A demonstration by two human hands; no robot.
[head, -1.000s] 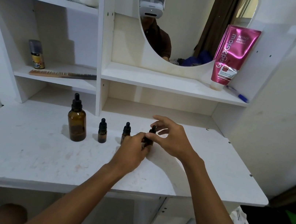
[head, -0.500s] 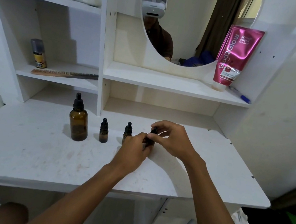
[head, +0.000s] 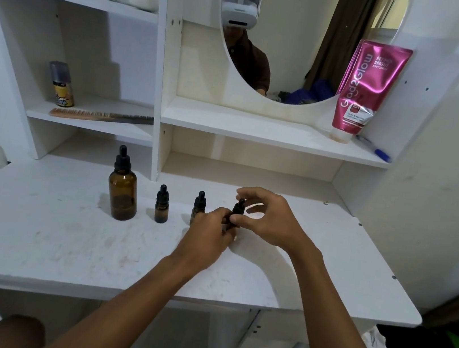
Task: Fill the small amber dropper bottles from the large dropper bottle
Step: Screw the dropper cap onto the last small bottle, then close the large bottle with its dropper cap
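White scuffed vanity desktop [head: 63,238] under shelving and an oval mirror [head: 317,38]; large amber dropper bottle [head: 123,187] at 10 o'clock, two small dropper bottles [head: 162,205] [head: 199,203] beside it, a third [head: 237,209] gripped low by left hand [head: 207,236], right hand [head: 271,222] pinching its black cap

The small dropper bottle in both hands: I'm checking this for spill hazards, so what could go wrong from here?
1. The left hand hides the rightmost small bottle body while the right hand pinches its cap; a weak hold could tip it once it opens.
2. The middle small bottle stands right beside the left hand's knuckles and could get knocked over.
3. The large dropper bottle is capped and across the desk, so carrying liquid may drip on the white desk.
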